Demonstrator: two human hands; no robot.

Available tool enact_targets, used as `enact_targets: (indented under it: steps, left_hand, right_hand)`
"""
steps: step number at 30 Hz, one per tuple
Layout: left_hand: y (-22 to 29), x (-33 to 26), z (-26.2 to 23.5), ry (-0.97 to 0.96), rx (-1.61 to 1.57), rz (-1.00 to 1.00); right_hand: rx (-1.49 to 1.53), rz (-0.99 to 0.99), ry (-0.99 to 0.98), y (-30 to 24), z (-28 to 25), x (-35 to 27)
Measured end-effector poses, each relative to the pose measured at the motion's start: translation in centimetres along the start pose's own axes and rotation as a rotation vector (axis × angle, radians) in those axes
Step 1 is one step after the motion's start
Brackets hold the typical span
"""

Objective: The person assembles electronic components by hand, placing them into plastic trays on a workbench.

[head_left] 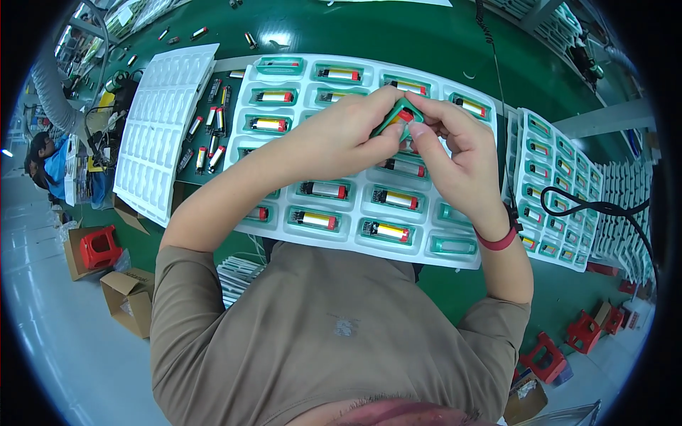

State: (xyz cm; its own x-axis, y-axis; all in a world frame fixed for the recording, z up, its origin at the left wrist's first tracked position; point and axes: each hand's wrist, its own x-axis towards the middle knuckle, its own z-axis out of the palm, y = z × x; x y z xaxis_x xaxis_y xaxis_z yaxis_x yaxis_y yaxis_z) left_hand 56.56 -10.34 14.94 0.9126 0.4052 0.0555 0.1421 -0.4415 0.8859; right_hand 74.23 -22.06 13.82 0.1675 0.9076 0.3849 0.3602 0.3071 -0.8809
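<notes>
Over the white tray (355, 245), my left hand (369, 124) and my right hand (458, 145) pinch a small green plastic shell (413, 105) between them. A red-ended battery part (405, 115) shows inside that shell, partly covered by my fingers. Both hands are closed, thumbs close together on the shell's near side. The tray's pockets hold green shells, most with a yellow or silver cylindrical battery in them, such as this battery assembly (315, 220) with a red end. One green shell (455, 246) at the near right corner has no battery in it. My forearms hide several pockets.
Loose battery assemblies (211, 142) lie left of the tray, beside a stack of white trays (160, 128). Another filled tray (558, 192) stands at right. A black cable (590, 206) loops over it. Red stools (101, 247) and cardboard boxes (128, 298) stand on the floor. A person (51, 167) sits far left.
</notes>
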Motion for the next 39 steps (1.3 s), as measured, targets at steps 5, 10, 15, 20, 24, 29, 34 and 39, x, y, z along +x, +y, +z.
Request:
enact_targets:
  steps: [5, 10, 15, 20, 24, 29, 34, 39]
  left_hand:
    - [0.4, 0.1, -0.4, 0.013, -0.117, -0.113]
    - [-0.8, 1.0, -0.5, 0.061, -0.348, -0.129]
    - [0.6, 1.1, 0.3, 0.230, -0.333, 0.109]
    - [0.1, 0.3, -0.9, 0.243, -0.093, 0.525]
    - [0.4, 0.3, -1.5, 0.191, 0.191, 0.771]
    - [-0.2, 0.1, -0.8, 0.211, 0.170, 0.901]
    - [0.2, 0.3, -0.4, 0.184, 0.100, 0.993]
    - [1.6, 1.3, 2.1, 0.336, -0.081, 1.097]
  right_hand:
    - [0.224, 0.193, -0.072, -1.6, 0.0, -0.1]
    - [0.134, 0.186, 0.016, -1.8, 0.6, 0.2]
    - [-0.001, 0.082, 0.088, -1.5, 0.7, 0.0]
    - [-0.444, -0.567, 0.235, -1.9, 0.1, 0.0]
    - [-0.519, -0.830, 0.144, -1.9, -1.2, -1.0]
    - [-0.585, -0.968, 0.089, -3.3, -1.4, -1.3]
    - [-0.510, -0.940, 0.101, -3.4, -1.7, -1.4]
    - [-0.176, -0.796, 0.084, -3.3, -0.7, -1.7]
